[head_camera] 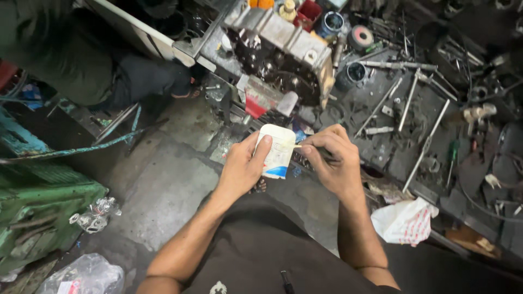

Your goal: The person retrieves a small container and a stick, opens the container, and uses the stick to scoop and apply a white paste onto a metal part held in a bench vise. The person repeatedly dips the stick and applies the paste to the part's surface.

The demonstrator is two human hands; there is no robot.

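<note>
My left hand (242, 166) grips a small white plastic cup (278, 149) with a blue and red label, held at chest height in the middle of the head view. My right hand (332, 158) is closed on a thin stick (298, 146) whose tip touches the cup's right edge. Both forearms reach up from the bottom of the frame over my dark shirt. Beyond the hands sits a greasy engine block (283, 49) with a pale metal top.
Long metal rods (427, 139) and several tools lie scattered on the dirty floor to the right. A white crumpled bag (406, 220) lies at lower right, clear plastic (81, 275) at lower left. Another person crouches at upper left (81, 60). Green machinery (38, 212) stands left.
</note>
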